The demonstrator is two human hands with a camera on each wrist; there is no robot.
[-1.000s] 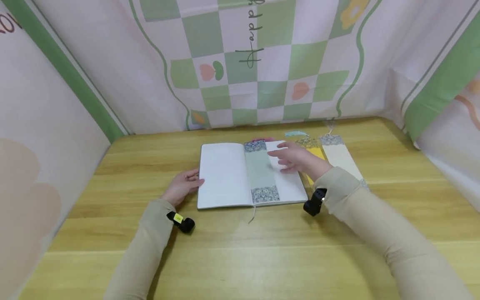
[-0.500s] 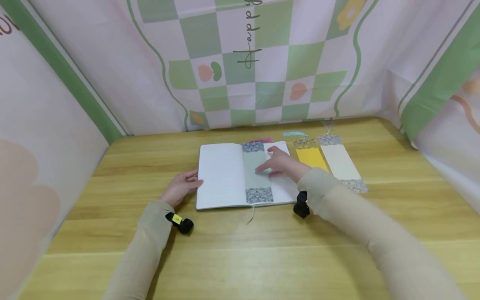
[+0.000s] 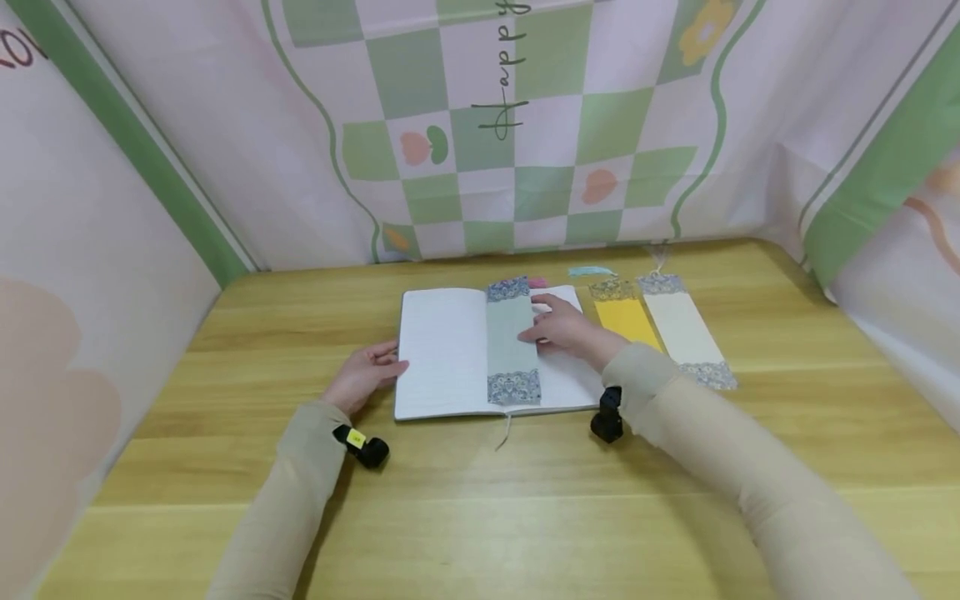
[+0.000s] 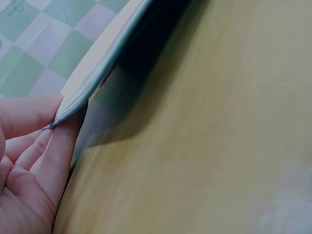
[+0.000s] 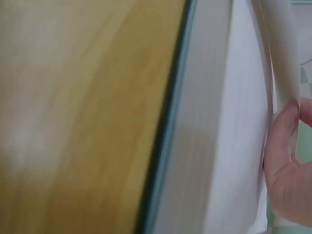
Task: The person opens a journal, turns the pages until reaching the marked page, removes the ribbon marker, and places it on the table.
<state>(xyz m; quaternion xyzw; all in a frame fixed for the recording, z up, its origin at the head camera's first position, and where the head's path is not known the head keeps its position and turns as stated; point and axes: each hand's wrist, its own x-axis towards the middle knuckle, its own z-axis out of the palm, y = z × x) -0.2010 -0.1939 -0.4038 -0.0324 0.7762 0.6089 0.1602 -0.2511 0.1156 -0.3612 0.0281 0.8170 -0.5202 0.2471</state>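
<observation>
An open notebook [image 3: 442,354] with white pages lies on the table, a thin ribbon [image 3: 507,432] hanging from its lower edge. My left hand [image 3: 358,379] pinches its left edge, thumb on the page and fingers beneath the cover, which the left wrist view shows lifted off the wood. Over the right page, along the fold, is a pale grey-green bookmark [image 3: 512,337] with blue patterned ends. My right hand [image 3: 566,327] pinches its right edge; in the right wrist view the thumb [image 5: 282,131] and a finger hold the thin card above the page.
Right of the notebook lie a yellow bookmark [image 3: 626,321] and a cream bookmark [image 3: 686,325], both with patterned ends. A light blue tassel [image 3: 591,271] rests behind them, and a pink tassel [image 3: 537,282] shows at the notebook's top edge. A patterned curtain [image 3: 487,183] hangs behind the table.
My right hand has moved left and down from above the right page and taken hold of the bookmark. The bookmark has shifted left and lifted. My left hand stays put.
</observation>
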